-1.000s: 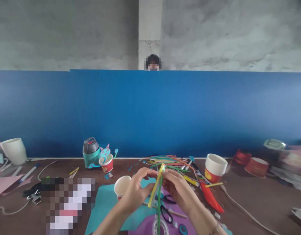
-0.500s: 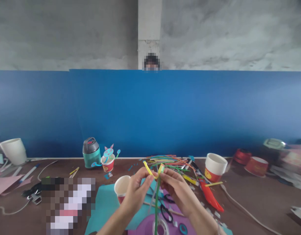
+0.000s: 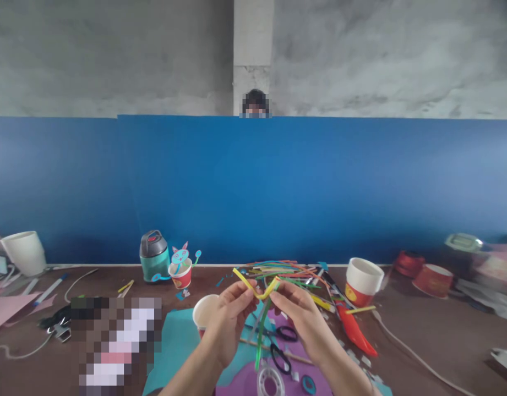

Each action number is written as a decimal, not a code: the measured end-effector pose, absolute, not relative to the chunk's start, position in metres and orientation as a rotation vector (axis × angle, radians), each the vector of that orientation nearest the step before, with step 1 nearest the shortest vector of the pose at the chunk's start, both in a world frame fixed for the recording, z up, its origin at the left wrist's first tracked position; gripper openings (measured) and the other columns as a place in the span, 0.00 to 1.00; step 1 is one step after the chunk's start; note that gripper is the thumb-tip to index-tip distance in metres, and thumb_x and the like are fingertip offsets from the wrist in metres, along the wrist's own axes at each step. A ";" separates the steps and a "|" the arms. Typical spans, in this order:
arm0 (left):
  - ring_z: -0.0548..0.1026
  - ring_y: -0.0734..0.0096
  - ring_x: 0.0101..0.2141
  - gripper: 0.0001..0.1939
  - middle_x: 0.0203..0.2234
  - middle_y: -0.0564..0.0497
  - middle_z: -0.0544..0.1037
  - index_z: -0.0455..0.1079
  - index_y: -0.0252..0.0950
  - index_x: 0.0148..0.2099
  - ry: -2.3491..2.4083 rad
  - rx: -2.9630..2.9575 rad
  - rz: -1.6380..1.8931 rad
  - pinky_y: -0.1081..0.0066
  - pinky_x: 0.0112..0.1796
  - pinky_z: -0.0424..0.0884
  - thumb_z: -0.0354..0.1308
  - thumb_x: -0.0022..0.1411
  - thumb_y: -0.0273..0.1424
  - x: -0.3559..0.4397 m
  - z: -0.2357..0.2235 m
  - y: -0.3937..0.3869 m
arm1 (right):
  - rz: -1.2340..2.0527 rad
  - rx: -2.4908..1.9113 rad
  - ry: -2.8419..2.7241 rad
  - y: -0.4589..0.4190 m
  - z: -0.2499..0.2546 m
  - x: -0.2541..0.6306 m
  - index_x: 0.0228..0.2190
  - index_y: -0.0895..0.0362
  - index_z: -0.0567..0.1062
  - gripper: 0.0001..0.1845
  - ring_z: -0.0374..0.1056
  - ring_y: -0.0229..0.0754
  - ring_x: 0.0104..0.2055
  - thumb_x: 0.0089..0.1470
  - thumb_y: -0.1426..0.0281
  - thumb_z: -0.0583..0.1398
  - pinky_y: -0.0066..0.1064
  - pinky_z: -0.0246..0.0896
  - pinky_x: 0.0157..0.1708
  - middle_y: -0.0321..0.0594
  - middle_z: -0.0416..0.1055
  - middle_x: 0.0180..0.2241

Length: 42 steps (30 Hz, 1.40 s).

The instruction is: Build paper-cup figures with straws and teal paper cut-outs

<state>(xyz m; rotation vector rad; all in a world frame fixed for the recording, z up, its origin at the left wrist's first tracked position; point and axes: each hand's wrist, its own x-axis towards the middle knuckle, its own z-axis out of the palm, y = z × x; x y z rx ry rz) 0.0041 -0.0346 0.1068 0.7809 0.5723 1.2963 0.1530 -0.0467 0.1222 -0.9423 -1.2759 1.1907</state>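
Head camera shows my left hand pinched shut on the yellow strip, which bends in a V up in the air above the tabletop, and my right hand pinches shut on the other end, where the green strip hangs down from my fingers. If I bend or pull too hard, I think the yellow strip could crease or tear, and the green strip could slip out and fall. Below my hands sit the paper cup, the scissors and the tape roll, so a low elbow could knock them over.
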 end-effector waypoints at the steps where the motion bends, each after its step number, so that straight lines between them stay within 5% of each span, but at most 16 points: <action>1: 0.72 0.75 0.31 0.13 0.28 0.50 0.78 0.77 0.34 0.35 0.549 0.813 1.317 0.76 0.37 0.67 0.71 0.46 0.34 0.004 0.106 -0.035 | 1.267 -0.925 -1.237 -0.047 0.122 0.153 0.27 0.58 0.77 0.13 0.60 0.35 0.26 0.46 0.60 0.65 0.25 0.54 0.27 0.36 0.69 0.25; 8: 0.72 0.74 0.30 0.14 0.29 0.50 0.79 0.77 0.34 0.36 0.705 0.945 1.322 0.75 0.35 0.66 0.70 0.46 0.35 0.003 0.107 -0.035 | 1.278 -0.947 -1.230 -0.046 0.120 0.156 0.27 0.59 0.76 0.13 0.59 0.35 0.25 0.46 0.60 0.65 0.25 0.54 0.27 0.35 0.67 0.23; 13: 0.68 0.78 0.26 0.13 0.22 0.53 0.74 0.75 0.33 0.26 0.729 0.809 1.309 0.77 0.30 0.63 0.72 0.42 0.37 0.005 0.104 -0.035 | 1.153 -0.981 -1.258 -0.048 0.127 0.153 0.27 0.57 0.77 0.17 0.61 0.37 0.27 0.44 0.56 0.66 0.26 0.56 0.28 0.35 0.69 0.24; 19: 0.68 0.73 0.30 0.15 0.27 0.50 0.77 0.77 0.35 0.28 0.752 0.958 1.296 0.75 0.34 0.62 0.70 0.43 0.40 0.005 0.103 -0.034 | 1.170 -0.967 -1.352 -0.051 0.128 0.153 0.27 0.57 0.77 0.20 0.59 0.38 0.29 0.49 0.52 0.62 0.27 0.54 0.29 0.36 0.67 0.25; 26: 0.68 0.66 0.35 0.16 0.28 0.50 0.74 0.76 0.37 0.27 0.674 1.605 1.012 0.71 0.39 0.62 0.60 0.55 0.44 -0.009 0.124 -0.040 | 1.299 -0.948 -1.735 -0.052 0.130 0.168 0.25 0.58 0.77 0.15 0.56 0.36 0.27 0.52 0.59 0.60 0.27 0.51 0.28 0.34 0.66 0.23; 34: 0.72 0.67 0.28 0.09 0.22 0.51 0.79 0.79 0.38 0.27 1.000 1.424 1.061 0.72 0.32 0.63 0.62 0.50 0.38 -0.004 0.112 -0.029 | 0.848 -1.132 -1.723 -0.044 0.120 0.163 0.20 0.57 0.73 0.13 0.53 0.34 0.21 0.51 0.65 0.60 0.26 0.46 0.22 0.31 0.61 0.17; 37: 0.71 0.67 0.27 0.11 0.22 0.51 0.79 0.79 0.37 0.27 1.002 1.397 1.105 0.72 0.31 0.63 0.62 0.51 0.39 -0.001 0.107 -0.028 | 0.717 -1.173 -1.707 -0.044 0.117 0.160 0.29 0.56 0.78 0.07 0.59 0.37 0.23 0.51 0.67 0.60 0.27 0.53 0.24 0.32 0.67 0.20; 42: 0.70 0.69 0.25 0.20 0.19 0.49 0.77 0.78 0.35 0.24 0.931 1.384 1.083 0.72 0.30 0.63 0.61 0.50 0.48 -0.001 0.110 -0.031 | 0.690 -1.094 -1.756 -0.046 0.115 0.159 0.52 0.50 0.72 0.23 0.69 0.45 0.33 0.53 0.67 0.60 0.34 0.64 0.36 0.40 0.76 0.35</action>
